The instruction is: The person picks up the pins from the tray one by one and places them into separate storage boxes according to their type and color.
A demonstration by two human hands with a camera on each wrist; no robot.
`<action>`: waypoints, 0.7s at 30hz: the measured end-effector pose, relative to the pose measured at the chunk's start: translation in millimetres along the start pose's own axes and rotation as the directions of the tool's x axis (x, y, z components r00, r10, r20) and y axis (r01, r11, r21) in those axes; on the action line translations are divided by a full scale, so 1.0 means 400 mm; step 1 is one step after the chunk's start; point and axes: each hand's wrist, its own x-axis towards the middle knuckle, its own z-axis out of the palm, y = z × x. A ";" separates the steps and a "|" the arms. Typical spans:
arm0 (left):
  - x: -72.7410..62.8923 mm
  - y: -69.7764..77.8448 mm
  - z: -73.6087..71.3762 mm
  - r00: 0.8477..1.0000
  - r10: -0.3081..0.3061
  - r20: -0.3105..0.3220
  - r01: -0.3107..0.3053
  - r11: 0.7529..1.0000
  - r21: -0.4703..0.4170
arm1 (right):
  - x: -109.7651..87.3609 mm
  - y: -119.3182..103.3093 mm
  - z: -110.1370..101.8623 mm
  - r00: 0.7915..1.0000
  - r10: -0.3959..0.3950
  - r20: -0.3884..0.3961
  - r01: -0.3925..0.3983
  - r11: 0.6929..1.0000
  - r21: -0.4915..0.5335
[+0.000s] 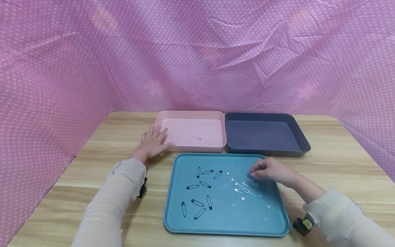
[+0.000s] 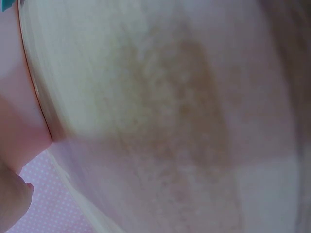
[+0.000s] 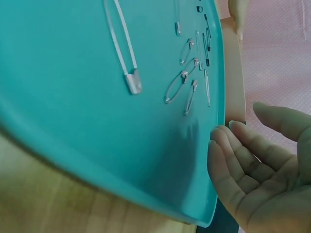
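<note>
A pink fabric with white dots (image 1: 197, 51) hangs as backdrop behind a wood-grain table (image 1: 339, 144), on which a blue tray (image 1: 228, 223) is set and serves here as landmark. Beyond the blue tray's far edge, toward its left, stands a pink tray (image 1: 210, 127); beside that, beyond the blue tray toward its right, stands a dark grey tray (image 1: 262, 133). Nine dark safety pins (image 1: 210, 208) lie spread, well apart from the silver ones, over the left half of the blue tray. Silver safety pins (image 1: 254, 193) lie in its right half, several grouped near the middle of that half and one near the right edge. A single safety pin (image 1: 196, 138) lies inside the pink tray, beyond the blue tray. The left hand (image 1: 152, 142), left of and beyond the blue tray, lies at the pink tray's left edge with fingers spread wide and grips nothing visible. The right hand (image 1: 271, 169) is above the blue tray's far right corner, fingers loosely bent, thumb apart from the fingertips by a moderate gap; nothing is seen between them. Both forearms, in pale sleeves (image 1: 105, 202), flank the blue tray.
</note>
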 end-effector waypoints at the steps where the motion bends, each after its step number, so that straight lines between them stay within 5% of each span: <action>1: 0.001 0.000 0.001 1.000 -0.001 0.003 0.001 1.000 0.002 | -0.001 0.002 0.001 1.000 -0.003 0.005 0.003 1.000 -0.006; 21: 0.004 -0.001 -0.001 1.000 0.004 0.008 -0.004 1.000 0.001 | 0.009 0.015 0.041 1.000 0.006 0.016 -0.003 0.982 -0.187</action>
